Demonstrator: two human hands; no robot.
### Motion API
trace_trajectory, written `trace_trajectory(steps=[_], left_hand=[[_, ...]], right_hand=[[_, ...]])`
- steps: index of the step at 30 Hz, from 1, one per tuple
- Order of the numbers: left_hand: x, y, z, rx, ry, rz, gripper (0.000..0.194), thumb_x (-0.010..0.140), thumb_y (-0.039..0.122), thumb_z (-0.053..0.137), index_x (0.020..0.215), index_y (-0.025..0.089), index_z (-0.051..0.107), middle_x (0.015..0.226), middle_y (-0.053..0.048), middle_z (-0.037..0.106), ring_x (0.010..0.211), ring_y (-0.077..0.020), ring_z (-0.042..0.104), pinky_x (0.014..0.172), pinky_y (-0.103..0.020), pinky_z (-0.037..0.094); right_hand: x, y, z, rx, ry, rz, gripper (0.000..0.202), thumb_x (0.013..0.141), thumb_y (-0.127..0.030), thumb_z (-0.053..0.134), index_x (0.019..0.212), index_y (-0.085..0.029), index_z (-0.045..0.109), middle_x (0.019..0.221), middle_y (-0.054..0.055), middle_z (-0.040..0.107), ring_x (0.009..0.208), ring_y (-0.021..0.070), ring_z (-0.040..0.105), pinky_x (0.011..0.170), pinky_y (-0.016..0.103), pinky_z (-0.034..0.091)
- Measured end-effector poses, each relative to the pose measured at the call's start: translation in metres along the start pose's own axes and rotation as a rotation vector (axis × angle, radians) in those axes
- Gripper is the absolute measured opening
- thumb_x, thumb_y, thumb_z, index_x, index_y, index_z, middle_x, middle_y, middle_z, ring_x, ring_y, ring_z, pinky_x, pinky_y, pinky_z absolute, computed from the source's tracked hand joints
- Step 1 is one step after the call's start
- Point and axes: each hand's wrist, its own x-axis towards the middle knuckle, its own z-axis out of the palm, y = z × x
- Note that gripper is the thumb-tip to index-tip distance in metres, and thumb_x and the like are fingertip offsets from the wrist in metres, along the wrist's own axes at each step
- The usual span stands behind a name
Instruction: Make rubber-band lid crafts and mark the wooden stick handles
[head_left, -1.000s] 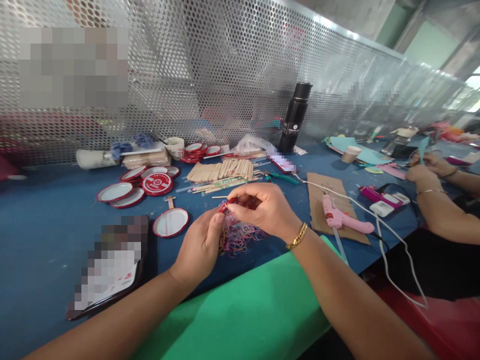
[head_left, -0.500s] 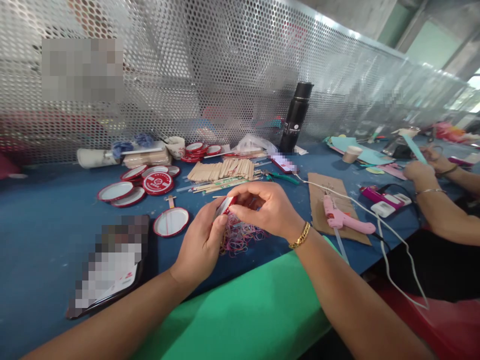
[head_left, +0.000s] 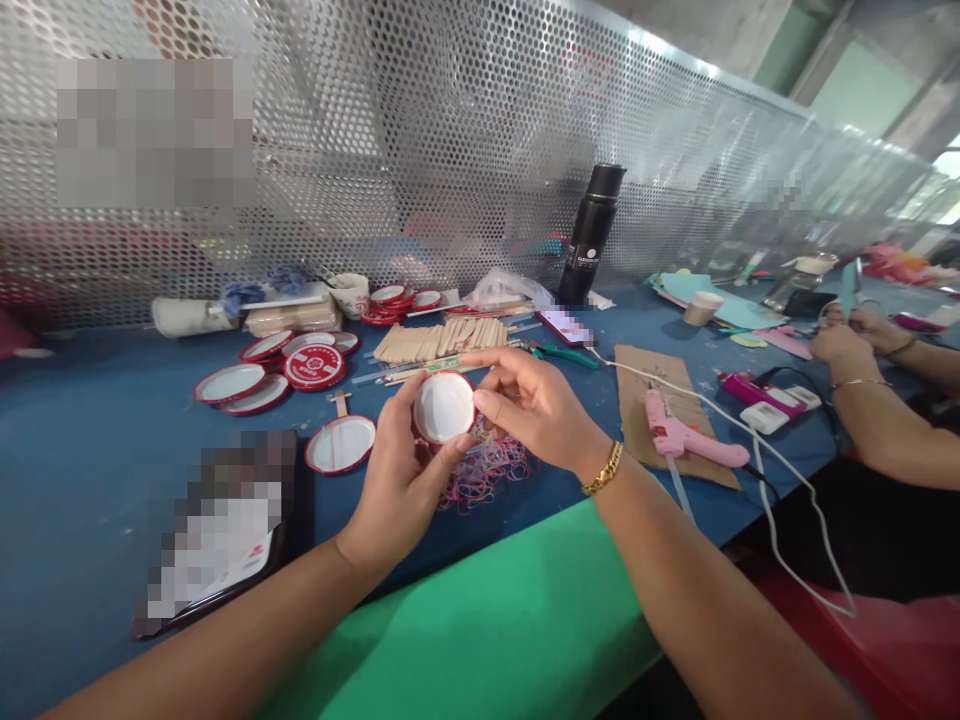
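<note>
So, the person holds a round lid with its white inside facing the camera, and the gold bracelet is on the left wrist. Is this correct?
Not quite: the head view shows the gold bracelet on the right wrist. The round lid is held as you say.

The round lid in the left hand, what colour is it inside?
The lid is white inside; the head view shows it best.

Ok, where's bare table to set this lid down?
Widest patch: the table left of the phone, nearer than the piled lids. A smaller one lies between phone and left hand. Crowded: around the right hand, with sticks behind and tangled strands below.
</note>
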Motion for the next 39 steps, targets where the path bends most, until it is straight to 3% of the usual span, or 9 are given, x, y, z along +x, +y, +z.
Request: trace_trajectory(steps=[2,7,12,20,24,30,34,37,39], left_hand=[[0.0,-0.001,0.002,-0.021,0.009,-0.007,0.07,0.089,0.038,0.071,0.15,0.026,0.039,0.146,-0.015,0.053,0.131,-0.0323,0.053,0.103,-0.049,0.05],[0.0,0.001,0.002,-0.023,-0.003,-0.017,0.07,0.085,0.034,0.075,0.146,0.026,0.042,0.141,-0.014,0.055,0.125,-0.0305,0.058,0.093,-0.042,0.056],[0.0,0.008,0.002,-0.099,-0.017,-0.051,0.06,0.087,0.032,0.072,0.138,0.023,0.042,0.131,-0.011,0.057,0.11,-0.0245,0.064,0.085,-0.035,0.058],[0.003,0.015,-0.002,-0.07,0.008,-0.129,0.027,0.094,0.032,0.061,0.117,0.022,0.049,0.094,-0.002,0.062,0.071,-0.0143,0.06,0.061,-0.026,0.052],[0.005,0.016,-0.004,-0.066,0.01,-0.149,0.02,0.096,0.037,0.058,0.108,0.022,0.052,0.084,0.001,0.062,0.063,-0.0129,0.056,0.056,-0.024,0.047],[0.004,0.015,-0.004,-0.055,0.03,-0.134,0.024,0.101,0.039,0.047,0.112,0.02,0.055,0.089,-0.002,0.065,0.067,-0.0145,0.059,0.057,-0.026,0.047],[0.003,0.012,-0.004,-0.01,0.008,-0.15,0.029,0.097,0.033,0.053,0.122,0.019,0.054,0.085,-0.001,0.063,0.063,-0.0149,0.056,0.056,-0.026,0.046],[0.005,0.01,-0.003,0.004,0.045,-0.138,0.03,0.095,0.03,0.055,0.123,0.019,0.053,0.095,-0.003,0.066,0.077,-0.0176,0.063,0.067,-0.029,0.052],[0.006,0.01,-0.003,0.0,0.077,-0.123,0.03,0.095,0.029,0.055,0.123,0.02,0.053,0.106,-0.006,0.067,0.088,-0.0194,0.065,0.077,-0.032,0.054]], right_hand=[[0.001,0.003,-0.001,-0.078,0.005,0.021,0.029,0.092,-0.028,0.061,0.119,-0.018,0.065,0.074,0.0,0.068,0.063,0.0115,0.061,0.059,0.023,0.049],[0.002,0.008,0.0,-0.273,0.006,0.016,0.012,0.092,-0.024,0.06,0.096,-0.017,0.068,0.071,0.0,0.068,0.06,0.0105,0.06,0.056,0.022,0.044],[0.0,0.006,0.003,-0.238,-0.015,0.021,0.006,0.088,-0.02,0.062,0.084,-0.018,0.063,0.073,0.0,0.069,0.063,0.0105,0.063,0.058,0.021,0.046],[-0.001,0.002,0.006,-0.221,-0.068,0.036,0.013,0.083,-0.018,0.063,0.073,-0.02,0.055,0.065,-0.004,0.061,0.058,0.0091,0.055,0.055,0.02,0.042],[-0.002,-0.002,0.006,-0.216,-0.126,0.025,0.017,0.082,-0.017,0.064,0.07,-0.021,0.052,0.061,-0.006,0.058,0.055,0.0083,0.05,0.052,0.02,0.039],[-0.002,0.0,0.006,-0.241,-0.076,0.062,0.016,0.078,-0.012,0.063,0.07,-0.02,0.053,0.06,-0.006,0.057,0.055,0.0083,0.051,0.052,0.02,0.038],[-0.001,0.003,0.004,-0.26,-0.052,0.068,0.018,0.086,-0.023,0.065,0.071,-0.019,0.056,0.061,-0.005,0.058,0.055,0.0088,0.05,0.052,0.021,0.036],[0.0,0.005,0.001,-0.373,-0.009,0.059,0.033,0.098,-0.034,0.055,0.069,-0.019,0.057,0.061,-0.003,0.058,0.056,0.0101,0.05,0.055,0.024,0.036],[0.001,0.007,-0.001,-0.536,0.038,0.064,0.034,0.1,-0.03,0.053,0.069,-0.019,0.06,0.063,-0.001,0.062,0.06,0.0119,0.054,0.06,0.026,0.038]])
